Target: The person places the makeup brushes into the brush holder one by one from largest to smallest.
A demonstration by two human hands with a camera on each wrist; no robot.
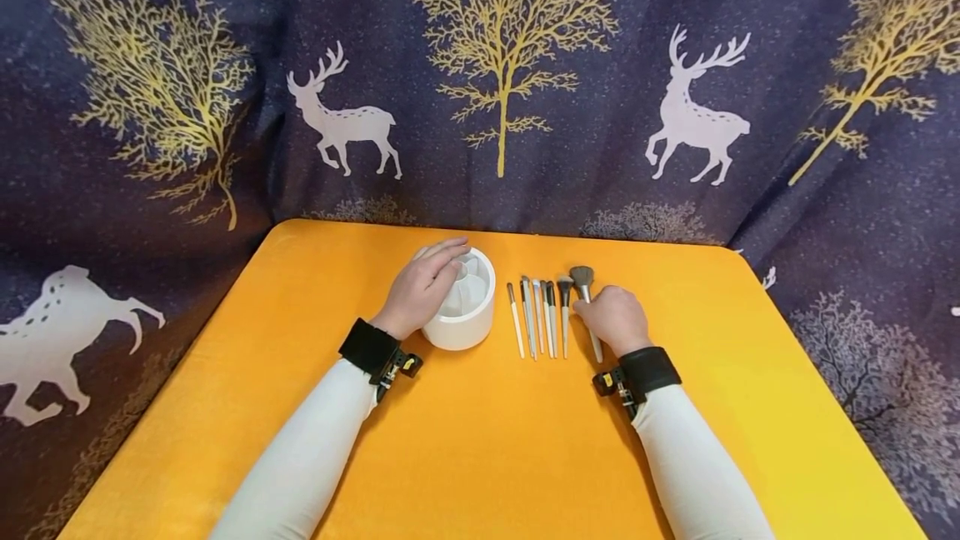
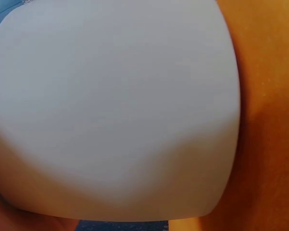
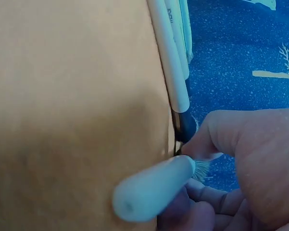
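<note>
A white round makeup-brush holder (image 1: pixel 457 332) with divided compartments stands on the table. My left hand (image 1: pixel 420 288) holds it at its left side, the fingers reaching along the far rim. In the left wrist view the holder's smooth wall (image 2: pixel 115 106) fills most of the picture. My right hand (image 1: pixel 617 319) pinches a large fluffy makeup brush (image 1: pixel 581 275) by its handle. The brush's pale handle end (image 3: pixel 154 190) sticks out toward the camera in the right wrist view, between thumb and fingers. Left of that brush lies a row of several slimmer makeup brushes (image 1: pixel 551 319), bristles pointing away from me.
An orange cloth (image 1: pixel 480 457) covers the table. Behind it hangs a dark blue curtain (image 1: pixel 555 157) printed with deer and trees. The row of brushes lies between the holder and my right hand.
</note>
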